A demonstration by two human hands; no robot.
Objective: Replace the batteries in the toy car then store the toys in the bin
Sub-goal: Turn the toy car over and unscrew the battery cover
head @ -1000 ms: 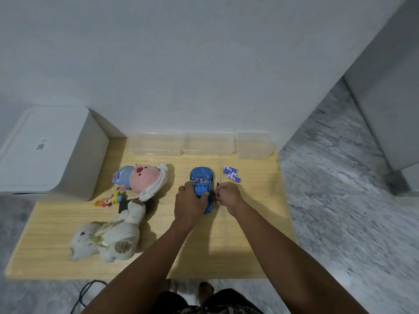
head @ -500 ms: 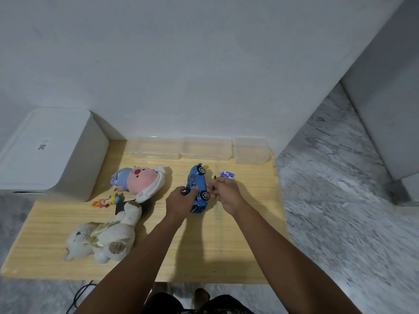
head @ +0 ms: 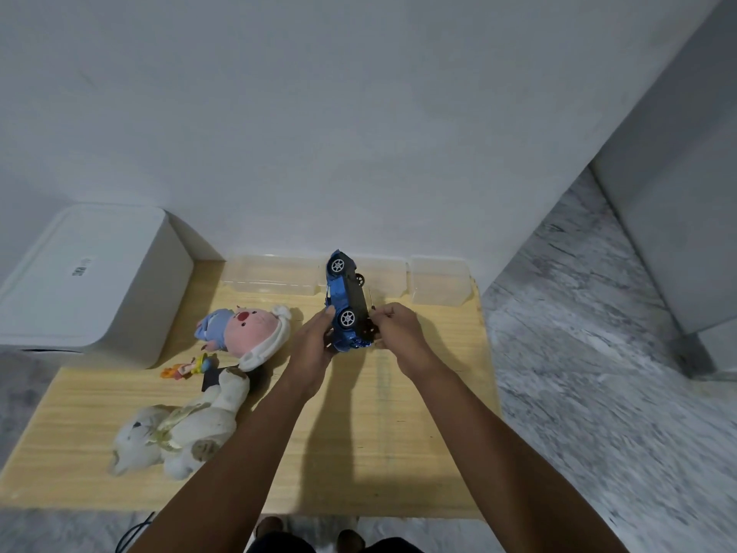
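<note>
Setting: pale wooden table (head: 359, 453) against white wall.
Car: blue plastic toy car (head: 345, 303), at 12 o'clock, tipped on its side, black underside rightward.
Left hand (head: 315, 345): clasped round car body.
Right hand (head: 399, 333): fingers pinched at underside; what is held cannot be told.
Advice: car should be steadied firmly while battery cover is worked.

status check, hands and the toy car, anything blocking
Left hand grips toy car, turned on its side, lifted off table. Right hand at its underside, pinching a thin tool. Nothing blocking; plush toys off left.

Wooden table (head: 359, 453) bears plush toys (head: 183, 437), a figurine (head: 185, 368), perhaps clear bins (head: 275, 275).
</note>
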